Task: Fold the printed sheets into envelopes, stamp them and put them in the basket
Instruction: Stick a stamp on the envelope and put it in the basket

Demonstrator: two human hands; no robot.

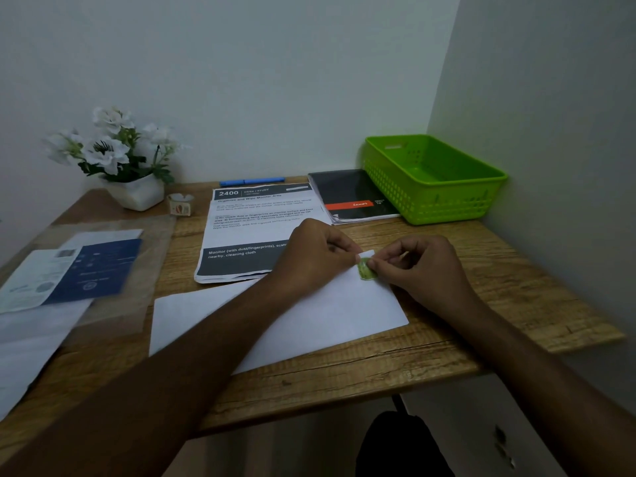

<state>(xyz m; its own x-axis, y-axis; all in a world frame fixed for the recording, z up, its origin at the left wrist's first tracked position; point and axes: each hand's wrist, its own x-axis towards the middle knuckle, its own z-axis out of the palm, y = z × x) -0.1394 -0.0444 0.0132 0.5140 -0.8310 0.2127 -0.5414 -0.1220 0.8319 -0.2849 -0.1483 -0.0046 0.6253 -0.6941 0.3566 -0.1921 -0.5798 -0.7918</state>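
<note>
A: Hands?

B: Both at the far right corner of the envelope (344, 318). The right hand (423, 266) has its fingers (380, 261) clamped together on a small green stamp (364, 270), which lies on that corner. The left hand (315, 256) has its fingers curled and pins the same corner, thumb tip touching the stamp's left edge.

A: Where does the envelope lie?

B: Flat on the bench (481, 280), white, skewed, its right end farther back than its left. Its near edge runs close to the bench's front edge. The left forearm crosses over its far edge.

A: Printed sheets?

B: A stack (251, 228) just behind the envelope, near edge slightly curled. The left hand covers its near right corner.

A: Basket?

B: Green basket (433, 177) in the far right corner, close against the side wall and touching the right edge of a black notebook (351, 194).

A: Open room?

B: A bare strip of wood runs between the hands and the basket, and more lies to the right of the right hand, out to the bench's right edge. The left side is crowded: a clear sleeve with a blue card (93, 266) reaches the left edge. At the back are a blue pen (253, 181) and a pot of white flowers (117, 156).
</note>
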